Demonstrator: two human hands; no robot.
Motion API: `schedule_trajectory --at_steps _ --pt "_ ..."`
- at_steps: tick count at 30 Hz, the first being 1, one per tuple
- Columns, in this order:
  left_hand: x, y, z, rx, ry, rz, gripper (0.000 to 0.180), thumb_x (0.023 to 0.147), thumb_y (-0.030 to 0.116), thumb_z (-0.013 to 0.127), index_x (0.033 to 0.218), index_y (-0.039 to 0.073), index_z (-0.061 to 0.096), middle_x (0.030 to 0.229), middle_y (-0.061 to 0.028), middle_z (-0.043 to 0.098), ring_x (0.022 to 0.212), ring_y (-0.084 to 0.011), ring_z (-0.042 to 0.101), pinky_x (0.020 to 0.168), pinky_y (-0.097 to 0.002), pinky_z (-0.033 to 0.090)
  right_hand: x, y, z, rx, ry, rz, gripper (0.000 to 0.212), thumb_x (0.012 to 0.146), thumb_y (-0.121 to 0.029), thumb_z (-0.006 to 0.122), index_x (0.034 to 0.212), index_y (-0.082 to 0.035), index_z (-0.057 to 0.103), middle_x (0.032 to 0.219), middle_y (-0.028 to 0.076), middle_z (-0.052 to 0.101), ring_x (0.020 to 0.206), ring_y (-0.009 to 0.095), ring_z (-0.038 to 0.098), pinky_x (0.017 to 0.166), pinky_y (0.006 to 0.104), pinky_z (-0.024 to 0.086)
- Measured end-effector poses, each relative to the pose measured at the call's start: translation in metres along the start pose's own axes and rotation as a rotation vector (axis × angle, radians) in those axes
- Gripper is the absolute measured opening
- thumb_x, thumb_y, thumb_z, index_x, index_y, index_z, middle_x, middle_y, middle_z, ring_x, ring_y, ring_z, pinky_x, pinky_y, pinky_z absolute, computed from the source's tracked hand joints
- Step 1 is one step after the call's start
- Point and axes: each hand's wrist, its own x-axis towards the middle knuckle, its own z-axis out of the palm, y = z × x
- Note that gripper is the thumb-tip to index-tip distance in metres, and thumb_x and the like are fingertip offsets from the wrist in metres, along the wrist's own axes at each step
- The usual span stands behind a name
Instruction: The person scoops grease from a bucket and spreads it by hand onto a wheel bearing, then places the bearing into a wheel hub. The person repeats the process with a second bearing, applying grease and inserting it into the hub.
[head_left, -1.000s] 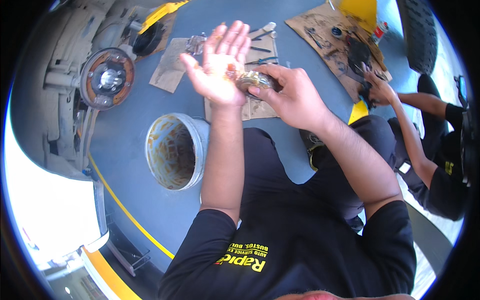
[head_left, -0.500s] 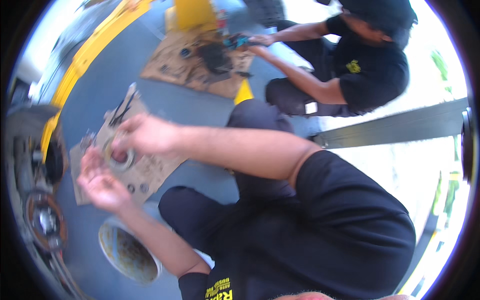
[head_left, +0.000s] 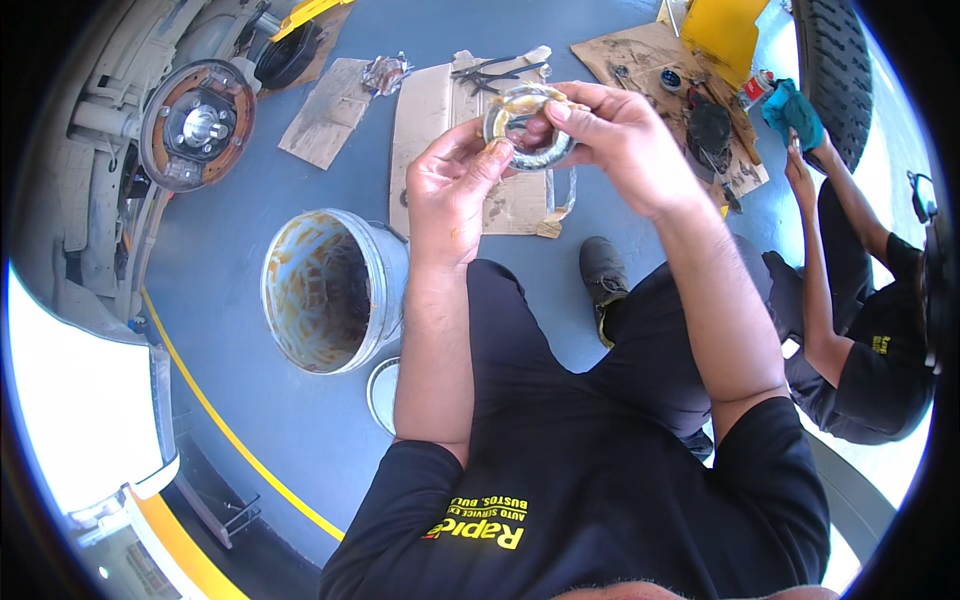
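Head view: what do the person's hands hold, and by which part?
A greasy ring, by its rim: left hand at lower left, right hand at upper right.

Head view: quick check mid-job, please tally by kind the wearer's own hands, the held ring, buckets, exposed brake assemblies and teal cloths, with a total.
Left hand and right hand: 2
Greasy ring, held between both: 1
Bucket: 1
Exposed brake assembly: 1
Teal cloth: 1
Total: 6
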Motion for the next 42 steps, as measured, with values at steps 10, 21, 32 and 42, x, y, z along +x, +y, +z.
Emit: schedule_trajectory --at_steps 10,21,32,42 --pt "-0.027 0.005 -0.024 0.150 -0.196 -0.074 0.043 0.094 0.004 0.074 0.132 -0.011 0.061 0.109 -0.0153 0.074 0.095 -0.0178 0.073 0.083 -0.0328 0.063 -0.005 -0.011 -0.027 -0.168 -0.255 0.156 0.036 0.084 -0.031 0.087 0.106 -0.003 0.079 0.091 0.004 0.077 0.082 0.010 0.070 0.074 0.0252 0.056" --pt "-0.047 0.033 -0.019 0.588 -0.303 0.017 0.036 0.090 -0.001 0.078 0.123 -0.010 0.067 0.110 -0.0088 0.066 0.095 -0.0136 0.067 0.081 -0.0261 0.059 -0.008 0.003 -0.022 -0.197 -0.429 0.270 0.035 0.075 -0.020 0.091 0.102 -0.003 0.075 0.093 0.003 0.074 0.089 0.012 0.070 0.084 0.0267 0.056" --pt "-0.059 0.033 -0.026 0.699 -0.199 0.036 0.030 0.088 -0.005 0.077 0.117 -0.008 0.069 0.104 -0.0099 0.066 0.093 -0.0164 0.070 0.079 -0.0291 0.063 0.004 0.041 -0.011 0.223 -0.542 0.493 0.032 0.080 -0.012 0.069 0.110 -0.003 0.067 0.110 0.007 0.069 0.105 0.018 0.065 0.099 0.0385 0.051" --pt "-0.055 -0.022 -0.033 -0.194 0.063 -0.020 0.029 0.104 0.012 0.060 0.128 -0.005 0.061 0.119 -0.0175 0.072 0.106 -0.0257 0.074 0.089 -0.0414 0.065 -0.012 0.046 0.008 0.223 -0.375 0.015 0.039 0.096 -0.018 0.074 0.128 0.003 0.063 0.120 0.006 0.070 0.111 0.013 0.063 0.103 0.0295 0.047"
